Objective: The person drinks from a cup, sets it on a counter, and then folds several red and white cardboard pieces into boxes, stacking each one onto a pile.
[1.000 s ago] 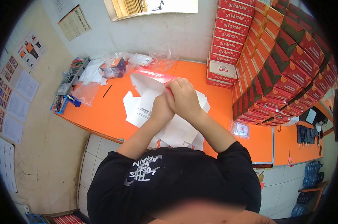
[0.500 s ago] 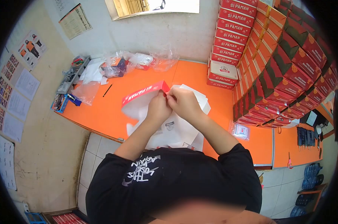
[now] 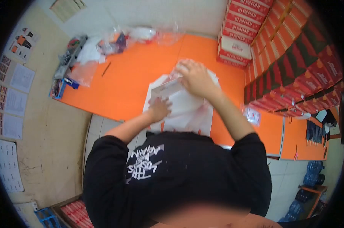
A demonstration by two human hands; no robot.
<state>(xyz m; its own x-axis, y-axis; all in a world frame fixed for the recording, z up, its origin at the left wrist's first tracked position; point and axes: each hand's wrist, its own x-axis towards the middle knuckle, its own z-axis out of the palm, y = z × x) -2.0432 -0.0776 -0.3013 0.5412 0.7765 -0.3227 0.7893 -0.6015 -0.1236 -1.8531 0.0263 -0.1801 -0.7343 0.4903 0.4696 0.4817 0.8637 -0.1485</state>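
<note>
A partly folded white cardboard box [image 3: 175, 93] lies over flat white card sheets [image 3: 146, 102] on the orange table, close to my body. My left hand [image 3: 159, 109] rests at the near left side of the box, its fingers spread against the card. Over the far right part, my right hand [image 3: 196, 79] curls its fingers round the box edge. Motion blur smears the fingertips, and the underside of the box is hidden.
Finished red boxes [image 3: 242, 22] stand in tall stacks at the right. Plastic-wrapped items [image 3: 141, 34] lie along the wall, with a grey tray [image 3: 69, 57] and a black pen [image 3: 106, 69] at the left. Scissors [image 3: 296, 152] lie far right.
The raised red printed flap has gone down out of sight. My hands have parted, left moving nearer my body, right moving over the far side. The camera view has shifted.
</note>
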